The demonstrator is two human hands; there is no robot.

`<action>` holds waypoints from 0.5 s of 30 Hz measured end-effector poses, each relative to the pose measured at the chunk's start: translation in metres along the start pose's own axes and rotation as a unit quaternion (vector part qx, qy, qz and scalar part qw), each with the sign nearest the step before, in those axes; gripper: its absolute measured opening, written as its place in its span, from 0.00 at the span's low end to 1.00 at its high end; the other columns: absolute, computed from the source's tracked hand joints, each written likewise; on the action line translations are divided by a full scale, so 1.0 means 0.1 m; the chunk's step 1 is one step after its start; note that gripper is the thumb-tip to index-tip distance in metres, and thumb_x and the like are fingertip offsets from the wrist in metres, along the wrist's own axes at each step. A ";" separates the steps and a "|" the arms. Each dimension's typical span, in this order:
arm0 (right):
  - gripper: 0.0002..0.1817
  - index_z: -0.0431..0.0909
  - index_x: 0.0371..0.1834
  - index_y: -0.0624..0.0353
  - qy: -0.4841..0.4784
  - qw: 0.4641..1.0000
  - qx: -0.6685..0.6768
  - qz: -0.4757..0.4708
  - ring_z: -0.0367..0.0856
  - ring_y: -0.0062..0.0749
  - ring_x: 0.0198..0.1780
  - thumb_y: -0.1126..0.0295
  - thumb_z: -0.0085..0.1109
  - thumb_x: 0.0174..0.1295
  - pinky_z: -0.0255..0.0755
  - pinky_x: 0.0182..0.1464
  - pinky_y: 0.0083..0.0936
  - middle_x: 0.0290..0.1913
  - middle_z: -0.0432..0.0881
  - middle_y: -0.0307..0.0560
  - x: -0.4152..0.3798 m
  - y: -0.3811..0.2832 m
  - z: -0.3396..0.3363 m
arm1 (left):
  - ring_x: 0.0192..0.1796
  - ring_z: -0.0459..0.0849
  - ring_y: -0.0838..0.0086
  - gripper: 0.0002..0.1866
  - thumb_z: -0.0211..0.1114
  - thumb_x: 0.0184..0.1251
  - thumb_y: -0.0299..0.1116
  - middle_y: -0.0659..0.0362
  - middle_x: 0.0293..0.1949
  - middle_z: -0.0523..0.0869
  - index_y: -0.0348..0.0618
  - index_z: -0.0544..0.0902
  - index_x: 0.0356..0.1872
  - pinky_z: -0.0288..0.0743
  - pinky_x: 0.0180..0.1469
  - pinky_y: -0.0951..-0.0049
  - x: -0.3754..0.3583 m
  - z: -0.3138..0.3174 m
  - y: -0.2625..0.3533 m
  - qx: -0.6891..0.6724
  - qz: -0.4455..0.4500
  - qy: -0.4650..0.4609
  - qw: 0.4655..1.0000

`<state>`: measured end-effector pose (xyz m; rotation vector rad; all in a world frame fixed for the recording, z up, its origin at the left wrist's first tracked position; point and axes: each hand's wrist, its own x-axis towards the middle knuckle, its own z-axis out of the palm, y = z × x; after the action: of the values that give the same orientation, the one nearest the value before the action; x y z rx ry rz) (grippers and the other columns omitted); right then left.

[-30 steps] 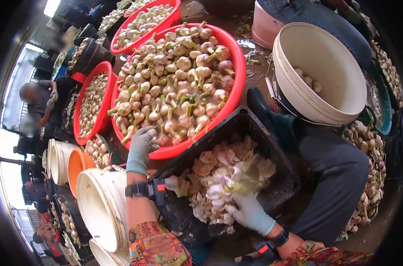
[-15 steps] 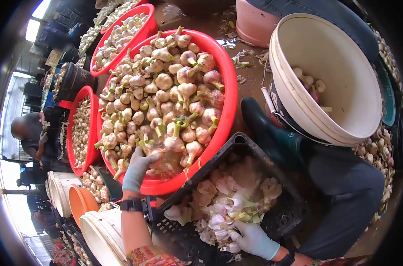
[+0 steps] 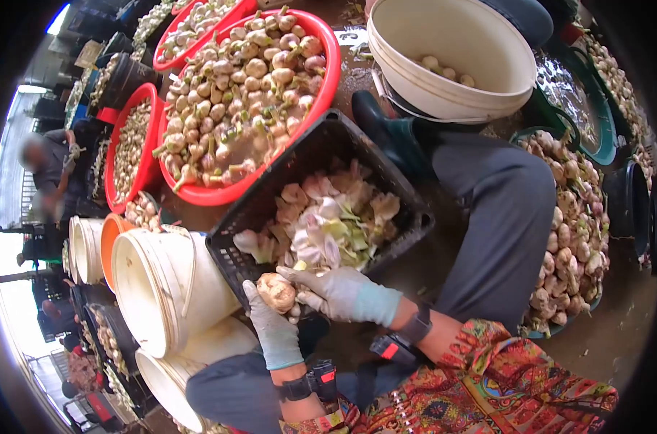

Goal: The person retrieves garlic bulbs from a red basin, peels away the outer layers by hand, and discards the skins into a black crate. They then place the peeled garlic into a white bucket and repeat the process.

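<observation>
My left hand (image 3: 276,333), in a pale work glove, is closed around a garlic bulb (image 3: 276,292) at the near edge of the black crate. My right hand (image 3: 346,294), gloved too, reaches across from the right with its fingers and thumb closed against the same bulb. Its fingertips are partly hidden there. Beyond both hands, the black plastic crate (image 3: 229,228) holds a heap of loose garlic skins (image 3: 328,228). Past the crate stands a red tub (image 3: 331,65) of whole garlic bulbs with short stems.
A white bucket (image 3: 451,94) with a few bulbs stands at the back, near my boot (image 3: 386,134). More white buckets (image 3: 144,289) stand at left. To the right is a heap of garlic (image 3: 571,239). Another person (image 3: 50,163) sits at far left, near a smaller red tub (image 3: 155,123).
My left hand has come from the red tub to the crate's near edge with a garlic bulb. My right hand has left the skins and met it. The view has shifted.
</observation>
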<state>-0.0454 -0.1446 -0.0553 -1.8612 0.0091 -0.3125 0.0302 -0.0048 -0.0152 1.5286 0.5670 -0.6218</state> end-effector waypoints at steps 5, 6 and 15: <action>0.26 0.60 0.69 0.43 -0.190 0.973 -0.102 0.076 0.81 0.54 0.31 0.55 0.43 0.68 0.73 0.32 0.47 0.30 0.81 0.56 -0.13 -0.09 0.09 | 0.12 0.70 0.76 0.25 0.50 0.67 0.62 0.61 0.20 0.80 0.49 0.78 0.36 0.58 0.09 0.81 -0.16 -0.25 -0.22 -0.078 -0.041 -0.005 0.996; 0.25 0.61 0.68 0.44 -0.193 0.972 -0.108 0.073 0.81 0.54 0.31 0.55 0.43 0.69 0.73 0.32 0.47 0.30 0.81 0.57 -0.15 -0.09 0.12 | 0.11 0.70 0.77 0.24 0.51 0.67 0.61 0.61 0.20 0.80 0.49 0.78 0.36 0.58 0.09 0.81 -0.18 -0.27 -0.23 -0.086 -0.053 -0.032 0.994; 0.15 0.77 0.46 0.58 -0.086 0.985 0.079 0.127 0.80 0.55 0.39 0.61 0.46 0.67 0.73 0.44 0.42 0.33 0.81 0.61 -0.22 -0.08 0.15 | 0.20 0.78 0.80 0.22 0.53 0.67 0.60 0.64 0.25 0.82 0.52 0.79 0.36 0.57 0.11 0.83 -0.22 -0.25 -0.26 0.017 0.015 -0.030 0.999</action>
<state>-0.0640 -0.1245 -0.0567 -1.7006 0.0992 0.0243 -0.0024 0.0221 -0.0180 1.5418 0.4907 -0.6545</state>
